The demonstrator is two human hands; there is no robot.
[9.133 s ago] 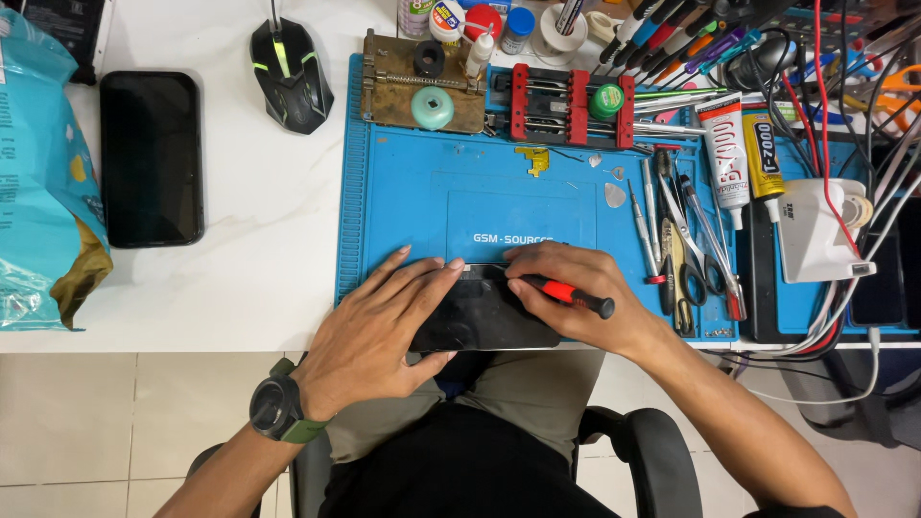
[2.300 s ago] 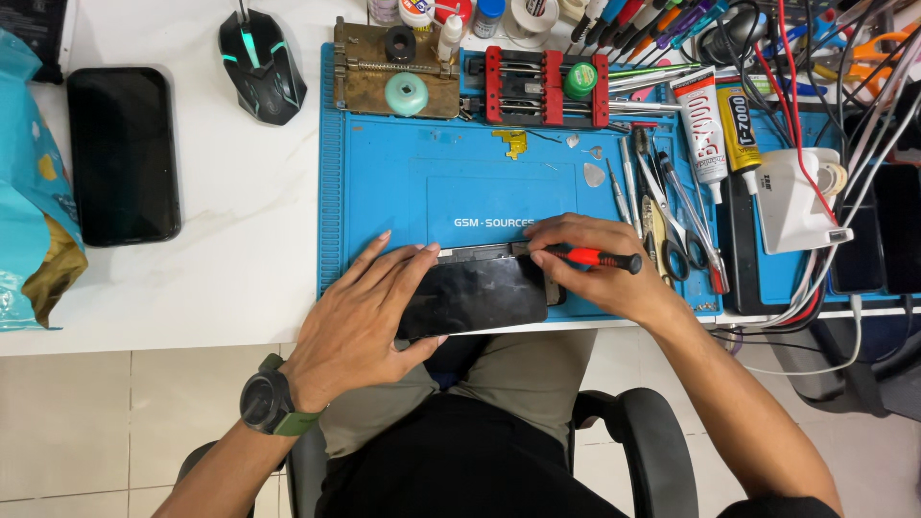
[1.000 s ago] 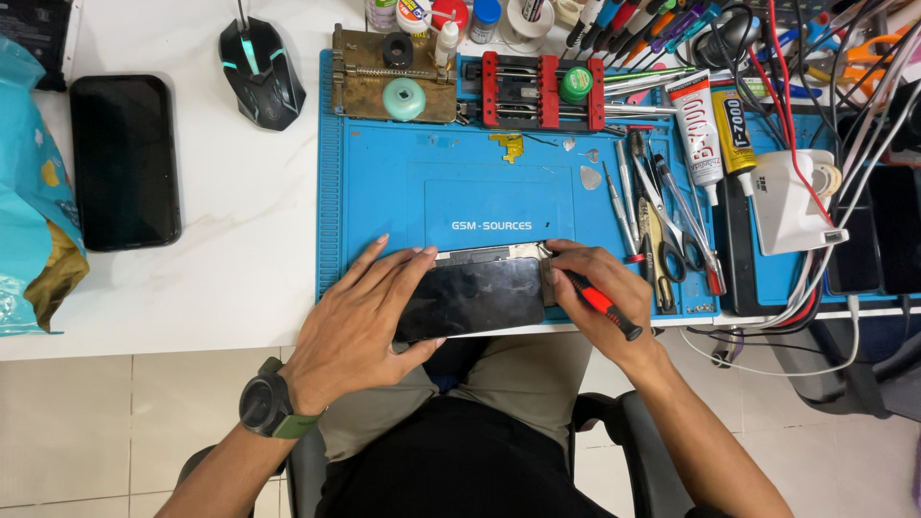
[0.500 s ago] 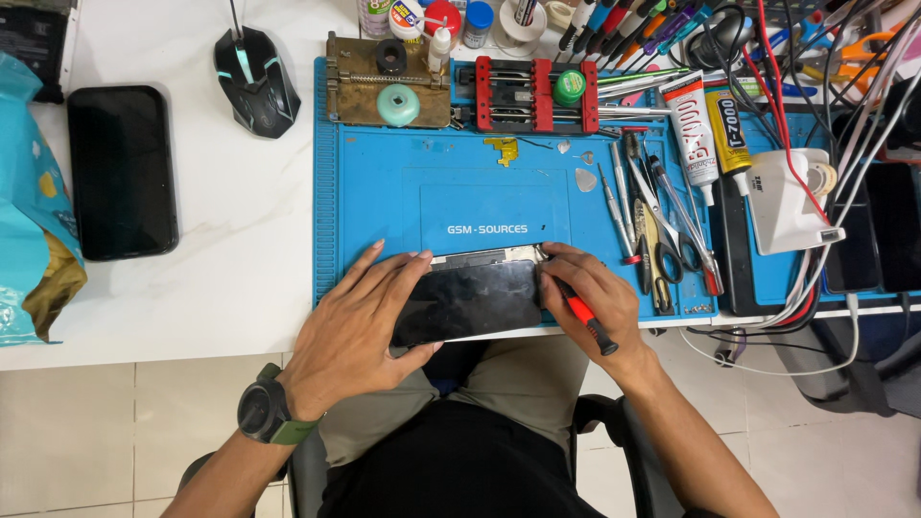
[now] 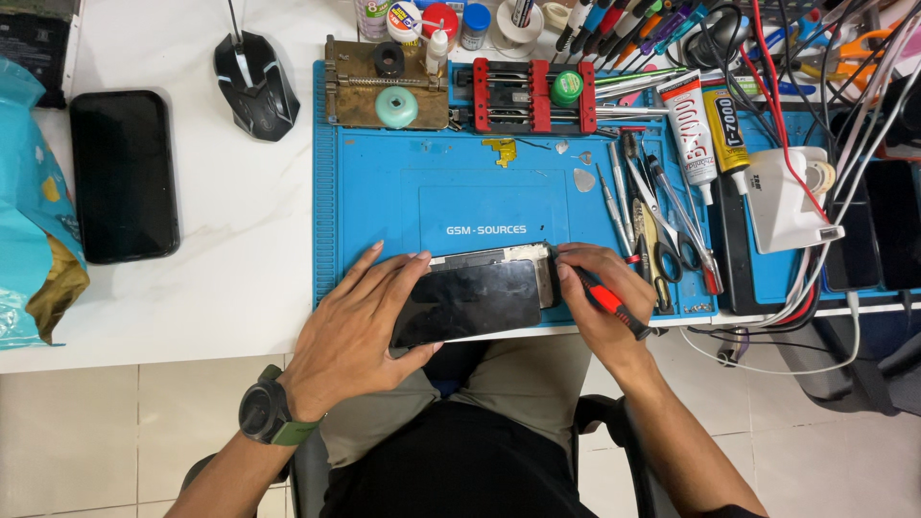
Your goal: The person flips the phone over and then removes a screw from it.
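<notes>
The dark phone [image 5: 475,299] lies flat at the near edge of the blue work mat [image 5: 384,192], screen side up, with a pale metal frame showing along its far and right edges. At about 3 o'clock on it, the tip of a red-and-black screwdriver [image 5: 604,299] sits at the phone's top right corner.

The right hand [image 5: 600,297] has its fingers curled tight around that tool in a pen-like grip. The left hand [image 5: 360,326] lies at 9 o'clock, fingers spread flat and nearly straight, pressing on the phone's left part and gripping nothing.

Likely trouble: the tip could skid off the corner and scratch the glass or jab the left fingertips, since they rest close by. Too much leverage at 1 corner could crack the panel. The phone also overhangs the table's near edge slightly, so a slip of the pinning hand might send it toward the lap.

Further out, at 2 o'clock, tweezers and scissors [image 5: 662,230] lie in a loose row, with 2 glue tubes [image 5: 705,120] beyond. At 12 o'clock stands a red clamp jig [image 5: 532,96]. At 10 o'clock a black mouse [image 5: 254,86], and at 9 o'clock a second black phone [image 5: 125,177] on the white table [image 5: 240,269].
</notes>
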